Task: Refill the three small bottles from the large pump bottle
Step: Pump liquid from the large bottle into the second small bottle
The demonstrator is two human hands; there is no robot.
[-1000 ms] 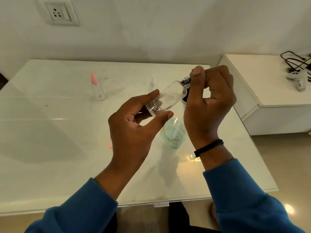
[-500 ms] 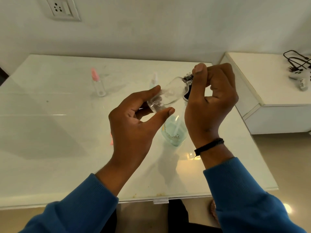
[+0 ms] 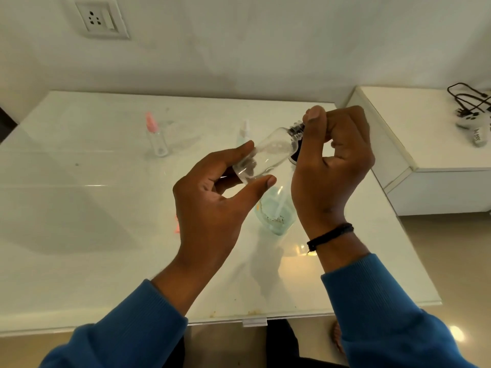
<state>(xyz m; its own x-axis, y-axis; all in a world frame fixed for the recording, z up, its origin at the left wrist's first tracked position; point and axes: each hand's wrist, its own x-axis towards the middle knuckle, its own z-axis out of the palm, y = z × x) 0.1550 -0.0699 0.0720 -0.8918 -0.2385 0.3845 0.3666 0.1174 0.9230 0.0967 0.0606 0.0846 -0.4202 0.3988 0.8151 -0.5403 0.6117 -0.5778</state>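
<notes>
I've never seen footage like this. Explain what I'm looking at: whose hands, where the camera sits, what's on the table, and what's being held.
There is no machine here: a person in blue sleeves works with bare hands, filmed by a camera worn on their head and looking down.

The left hand holds a small clear plastic bottle, tilted, by its base. The right hand pinches its dark cap end.

On the white glossy table stand a small clear bottle with a pink cap, another small clear bottle with a pale cap, and the large clear pump bottle of greenish liquid, partly hidden behind the hands.
</notes>
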